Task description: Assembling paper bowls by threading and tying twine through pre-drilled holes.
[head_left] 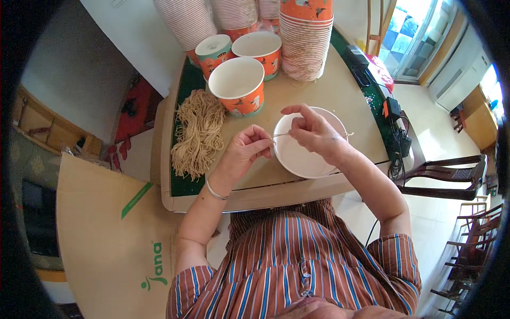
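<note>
A short beige string (pixel 280 135) stretches between my two hands at the left rim of a white-lined paper bucket (pixel 307 162). My left hand (pixel 245 150) pinches the string just left of that rim. Over the bucket's opening, my right hand (pixel 314 133) pinches the string too, its index finger lifted. A bit of string pokes out at the bucket's right rim; my right hand and forearm cover part of the opening. Left of my hands lies a loose bundle of beige strings (pixel 197 133).
Orange paper buckets (pixel 247 101) stand beyond my hands. Tall nested stacks (pixel 303 50) rise at the table's back. Black adapters and cables (pixel 396 143) lie along the right edge, near a dark wooden chair (pixel 446 178). A large cardboard sheet (pixel 106 212) leans at the left.
</note>
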`<action>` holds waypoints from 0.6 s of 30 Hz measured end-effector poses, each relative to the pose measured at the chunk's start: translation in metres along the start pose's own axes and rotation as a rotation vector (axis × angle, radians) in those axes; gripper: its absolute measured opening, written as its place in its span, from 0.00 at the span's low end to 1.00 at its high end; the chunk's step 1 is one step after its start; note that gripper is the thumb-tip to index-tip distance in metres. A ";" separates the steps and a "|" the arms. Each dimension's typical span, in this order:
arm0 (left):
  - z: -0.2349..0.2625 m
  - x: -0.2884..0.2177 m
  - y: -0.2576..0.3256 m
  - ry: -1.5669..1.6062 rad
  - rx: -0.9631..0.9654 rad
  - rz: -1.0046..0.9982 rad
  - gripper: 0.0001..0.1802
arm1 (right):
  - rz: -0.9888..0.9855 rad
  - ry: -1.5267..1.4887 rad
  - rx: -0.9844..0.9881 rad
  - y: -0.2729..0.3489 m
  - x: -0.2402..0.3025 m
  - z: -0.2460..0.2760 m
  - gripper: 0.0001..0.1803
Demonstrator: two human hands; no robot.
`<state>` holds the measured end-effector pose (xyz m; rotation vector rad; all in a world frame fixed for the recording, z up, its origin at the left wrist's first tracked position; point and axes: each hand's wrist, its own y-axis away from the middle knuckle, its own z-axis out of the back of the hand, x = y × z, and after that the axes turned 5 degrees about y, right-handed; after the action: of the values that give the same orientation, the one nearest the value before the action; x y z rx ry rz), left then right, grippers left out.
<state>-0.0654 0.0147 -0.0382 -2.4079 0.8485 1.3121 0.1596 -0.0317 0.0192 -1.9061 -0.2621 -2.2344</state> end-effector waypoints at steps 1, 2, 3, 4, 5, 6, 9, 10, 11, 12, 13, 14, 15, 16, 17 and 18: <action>0.001 0.001 0.000 0.009 0.005 -0.002 0.04 | -0.006 -0.010 0.007 0.000 0.001 0.000 0.23; 0.001 0.001 0.000 0.018 0.011 -0.003 0.04 | -0.012 -0.019 0.013 0.000 0.002 0.000 0.23; 0.002 0.001 0.000 0.017 0.012 -0.003 0.04 | -0.011 -0.019 0.012 0.001 0.002 0.000 0.23; 0.002 0.002 0.000 0.029 0.012 -0.002 0.05 | -0.013 -0.038 0.008 0.001 0.002 0.000 0.23; 0.003 0.002 0.000 0.041 0.008 -0.002 0.05 | -0.016 -0.058 0.008 0.000 0.002 0.000 0.22; 0.003 0.003 0.001 0.040 0.006 -0.004 0.05 | -0.015 -0.058 0.010 0.000 0.001 0.001 0.22; 0.000 0.005 0.001 0.079 0.002 -0.008 0.05 | -0.058 -0.096 0.050 -0.001 -0.004 0.005 0.20; -0.002 0.004 0.001 0.053 0.005 -0.014 0.05 | -0.090 -0.013 0.101 -0.003 -0.006 0.006 0.19; -0.002 0.004 0.001 0.026 0.005 -0.021 0.05 | -0.123 0.071 0.154 -0.005 -0.008 0.006 0.17; -0.002 0.003 0.002 0.027 0.003 -0.022 0.05 | -0.122 0.071 0.156 -0.006 -0.010 0.005 0.17; -0.002 0.003 0.002 0.010 0.007 -0.030 0.05 | -0.087 0.084 0.171 -0.007 -0.010 0.002 0.16; -0.002 0.003 0.002 -0.007 0.014 -0.036 0.05 | -0.053 0.097 0.183 -0.008 -0.011 0.000 0.16; -0.003 0.002 0.002 -0.007 0.014 -0.035 0.05 | -0.053 0.097 0.183 -0.009 -0.012 -0.001 0.16; -0.004 0.002 0.001 -0.040 0.013 -0.057 0.05 | -0.028 0.121 0.194 -0.011 -0.013 -0.002 0.16; -0.005 0.002 0.002 -0.073 0.009 -0.081 0.05 | -0.002 0.146 0.209 -0.012 -0.011 -0.005 0.16; -0.006 0.001 0.002 -0.073 0.008 -0.081 0.05 | -0.003 0.146 0.210 -0.012 -0.007 -0.006 0.16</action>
<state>-0.0621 0.0099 -0.0358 -2.3468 0.7274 1.3537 0.1517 -0.0214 0.0116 -1.6299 -0.4566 -2.2346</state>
